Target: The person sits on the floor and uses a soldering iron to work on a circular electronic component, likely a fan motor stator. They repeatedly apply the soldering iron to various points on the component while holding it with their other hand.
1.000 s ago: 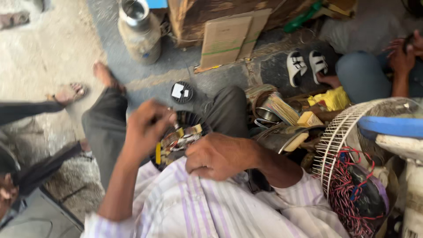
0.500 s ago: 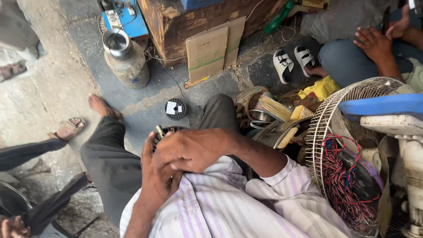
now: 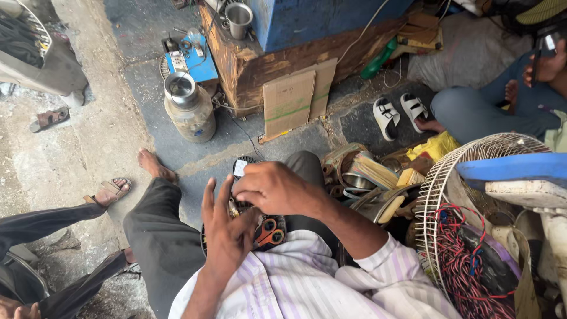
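Two hands have moved apart over the round black motor part with coloured wires [image 3: 266,227] on the lap: left hand [image 3: 227,227] now spread open, right hand [image 3: 274,189] fingers curled onto its top.

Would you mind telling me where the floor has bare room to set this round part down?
The freest patch is the grey floor between the metal canister, the bare foot and the cardboard sheet. The pale concrete strip beyond the foot is also open. To the right it is crowded: the wire fan guard, red wires and white sandals.
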